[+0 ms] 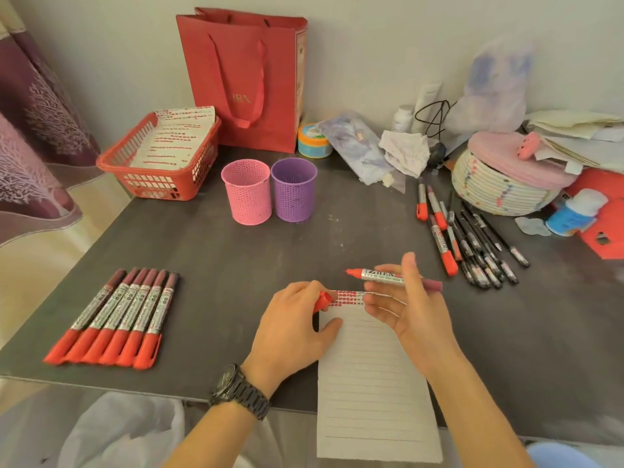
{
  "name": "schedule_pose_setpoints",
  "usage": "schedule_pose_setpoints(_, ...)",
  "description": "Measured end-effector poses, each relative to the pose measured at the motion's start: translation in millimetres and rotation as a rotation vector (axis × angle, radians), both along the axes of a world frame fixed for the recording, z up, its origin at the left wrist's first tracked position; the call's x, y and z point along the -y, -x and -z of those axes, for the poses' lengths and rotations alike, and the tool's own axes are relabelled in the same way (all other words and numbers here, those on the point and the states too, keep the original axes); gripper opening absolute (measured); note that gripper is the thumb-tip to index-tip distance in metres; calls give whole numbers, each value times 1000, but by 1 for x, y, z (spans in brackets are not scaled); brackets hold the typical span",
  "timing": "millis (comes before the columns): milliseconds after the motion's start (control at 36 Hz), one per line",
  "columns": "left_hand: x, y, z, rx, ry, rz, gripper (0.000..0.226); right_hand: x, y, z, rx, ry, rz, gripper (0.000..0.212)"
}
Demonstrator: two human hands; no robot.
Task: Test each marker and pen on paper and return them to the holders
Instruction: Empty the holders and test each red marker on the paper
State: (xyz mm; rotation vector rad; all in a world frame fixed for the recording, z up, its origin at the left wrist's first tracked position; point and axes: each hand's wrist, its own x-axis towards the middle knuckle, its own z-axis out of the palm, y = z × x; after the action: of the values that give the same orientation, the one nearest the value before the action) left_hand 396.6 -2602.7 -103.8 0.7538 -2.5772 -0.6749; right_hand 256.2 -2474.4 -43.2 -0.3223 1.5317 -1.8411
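Uncapped marker (388,276) in our right hand (415,309), pinched by the barrel just above the paper (371,383); left hand (297,329) grips its cap (322,301). One row of red dots so far. Six markers (111,315) lie capped at left, a pile (472,241) at right. Pink holder (246,197), purple holder (293,194) look empty: we judge returns unstarted.

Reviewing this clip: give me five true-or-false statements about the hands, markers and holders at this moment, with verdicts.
1. The right hand holds a marker with its cap off. True.
2. The left hand holds a red cap. True.
3. The pink holder is full of markers. False: no marker sticks out of it.
4. The paper is blank. False: red marks run along its top edge.
5. Six capped markers lie side by side at the left. True.
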Motion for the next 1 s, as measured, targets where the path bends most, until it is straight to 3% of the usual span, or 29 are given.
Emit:
schedule_pose_setpoints(111, 2, 0, 3, 16, -32, -17, 33, 13, -1, 5, -107, -11, 103, 19)
schedule_pose_setpoints(333, 7, -2, 7, 22, -77, -7, 34, 20, 8, 20, -294, -128, 98, 16)
schedule_pose_setpoints(583, 8, 1, 5, 23, -144, -24, 28, 19, 4, 40, -539, -296, 131, 31)
schedule_pose_setpoints(1000, 10, 3, 7, 5, -137, -43, 33, 21, 4, 45, -648, -331, 104, 27)
